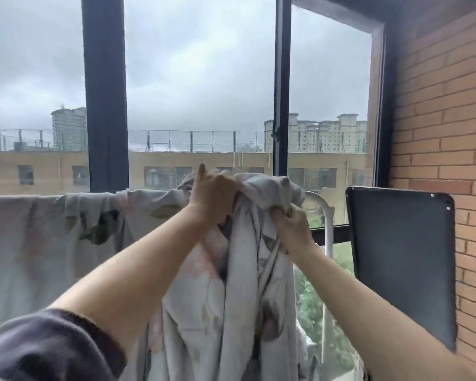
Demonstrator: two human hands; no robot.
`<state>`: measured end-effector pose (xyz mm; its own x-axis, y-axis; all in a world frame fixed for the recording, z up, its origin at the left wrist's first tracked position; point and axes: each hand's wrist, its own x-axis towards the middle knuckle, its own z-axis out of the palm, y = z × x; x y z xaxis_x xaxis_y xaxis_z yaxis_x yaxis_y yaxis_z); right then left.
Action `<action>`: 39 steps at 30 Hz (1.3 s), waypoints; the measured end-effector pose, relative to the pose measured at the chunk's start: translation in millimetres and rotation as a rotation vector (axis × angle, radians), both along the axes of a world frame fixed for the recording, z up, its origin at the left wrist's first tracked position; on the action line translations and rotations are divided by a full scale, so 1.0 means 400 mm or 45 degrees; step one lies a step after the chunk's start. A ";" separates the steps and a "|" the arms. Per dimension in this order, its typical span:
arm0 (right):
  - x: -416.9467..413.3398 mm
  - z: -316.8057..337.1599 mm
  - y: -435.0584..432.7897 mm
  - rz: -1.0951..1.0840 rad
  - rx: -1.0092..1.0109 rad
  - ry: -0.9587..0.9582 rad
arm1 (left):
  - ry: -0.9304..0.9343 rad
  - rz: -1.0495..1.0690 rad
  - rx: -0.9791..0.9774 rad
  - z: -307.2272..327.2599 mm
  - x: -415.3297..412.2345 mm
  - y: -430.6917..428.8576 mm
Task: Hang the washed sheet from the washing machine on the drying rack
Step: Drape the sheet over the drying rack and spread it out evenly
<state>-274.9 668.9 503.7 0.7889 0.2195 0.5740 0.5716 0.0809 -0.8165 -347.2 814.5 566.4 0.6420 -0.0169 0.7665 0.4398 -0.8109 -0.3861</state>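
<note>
**Q:** What is nearest the viewer?
**A:** A dark sleeve (39, 347) is filling the lower left corner. Two bare forearms are reaching up and away from the viewer. Between them a pale grey sheet (259, 284), printed with faded leaves and flowers, is hanging in a thick, twisted bundle.

**Q:** What are the hands doing?
**A:** The left grip (213, 193) is clenching the top of the bundle at rail height, with one finger sticking up. The right grip (291, 226) is working just beside it and lower, pinching a fold of the same cloth.

**Q:** Where is the sheet sitting?
**A:** Its left part is already lying spread over the top rail. The bundled part is being held up at the right end, by the white curved tube of the drying rack (327, 215).

**Q:** How is it likely to handle?
**A:** Judging by the heavy folds, it is soft and limp, and probably damp and weighty. It may sag or slide off a smooth rail. Taking hold along an edge or corner, with the hands apart, looks wiser than grabbing the wad.

**Q:** And beyond that?
**A:** A dark flat panel (399, 257) is standing by a brick wall (437, 133) on the right. Behind the rack, a black-framed window (105, 92) is showing grey sky and apartment blocks (313, 136).
</note>
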 end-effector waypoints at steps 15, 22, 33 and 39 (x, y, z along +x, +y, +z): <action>0.134 0.346 0.238 0.347 -0.061 0.014 | 0.209 -0.146 -1.055 0.096 -0.198 0.305; 0.134 0.332 0.396 0.464 -0.002 -0.018 | -0.585 -0.253 -0.966 0.042 -0.315 0.349; 0.128 0.295 0.438 0.416 -0.455 -0.089 | -0.281 0.037 -1.282 0.009 -0.514 0.330; 0.087 0.267 0.379 0.052 -1.183 -0.401 | -0.321 0.111 -1.316 -0.156 -0.469 0.311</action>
